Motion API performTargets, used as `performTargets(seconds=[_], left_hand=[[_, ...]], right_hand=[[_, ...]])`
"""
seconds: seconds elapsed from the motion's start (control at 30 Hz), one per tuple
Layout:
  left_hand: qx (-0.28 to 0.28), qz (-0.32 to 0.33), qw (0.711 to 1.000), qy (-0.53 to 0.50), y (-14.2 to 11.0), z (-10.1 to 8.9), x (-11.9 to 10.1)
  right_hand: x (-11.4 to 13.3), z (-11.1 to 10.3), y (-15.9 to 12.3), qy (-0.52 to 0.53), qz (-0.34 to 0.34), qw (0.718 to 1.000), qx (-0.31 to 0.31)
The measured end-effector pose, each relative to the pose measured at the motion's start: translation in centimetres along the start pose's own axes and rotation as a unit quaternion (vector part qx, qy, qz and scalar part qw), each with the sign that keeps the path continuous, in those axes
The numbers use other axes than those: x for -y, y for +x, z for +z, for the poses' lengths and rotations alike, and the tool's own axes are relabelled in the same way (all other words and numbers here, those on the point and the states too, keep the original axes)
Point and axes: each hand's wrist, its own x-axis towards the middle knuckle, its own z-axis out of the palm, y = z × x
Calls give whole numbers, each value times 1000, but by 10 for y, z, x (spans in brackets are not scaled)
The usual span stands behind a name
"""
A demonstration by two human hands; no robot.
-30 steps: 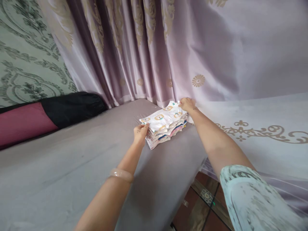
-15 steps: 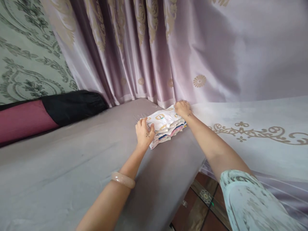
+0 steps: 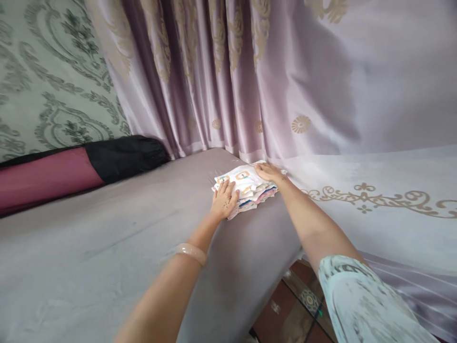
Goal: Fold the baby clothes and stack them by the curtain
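Observation:
A stack of folded clothes (image 3: pixel 247 183) lies on the grey bed sheet (image 3: pixel 124 247), close to the far corner by the curtain. Its top piece is white with small yellow-orange animal prints; pink, blue and white edges show below. My left hand (image 3: pixel 224 200) rests on the stack's near left end, fingers spread and flat. At the far right end, my right hand (image 3: pixel 268 171) lies on the top piece with its fingers stretched out. Neither hand grips the cloth.
A long black and dark pink bag (image 3: pixel 124 159) lies along the wall at the left. Purple curtains (image 3: pixel 278 105) hang behind the bed and down its right side. Tiled floor (image 3: pixel 289 305) shows below the bed's edge.
Both hands held the top piece by its ends; they have let go and now lie flat on it. The top piece has come down onto the stack. The view has shifted slightly left.

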Motion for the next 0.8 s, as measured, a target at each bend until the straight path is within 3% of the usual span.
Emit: performTargets(seconds=[0.07, 0.17, 0.23, 0.33, 0.43, 0.6, 0.7, 0.8], left_hand=[[6, -3, 1000, -5, -4, -5, 2], [11, -19, 1000, 2, -17, -14, 17], [12, -48, 998, 27, -32, -22, 35], [10, -94, 990, 106, -64, -42, 72], [16, -139, 973, 183, -104, -71, 111], [0, -246, 935, 257, -186, -125, 170], [-29, -300, 915, 269, -240, -152, 199], [-93, -348, 900, 244, -290, -169, 217]], right_hand=[[7, -5, -3, -4, 19, 1000, 2], [29, -10, -15, -10, 24, 998, -50], [50, -7, -29, -1, -22, 997, -72], [81, 5, -53, 3, -99, 994, -42], [97, 22, -70, -15, -122, 992, -39], [96, 42, -72, -25, -124, 989, -80], [95, 42, -70, -25, -123, 988, -86], [96, 33, -72, -5, -119, 991, -52]])
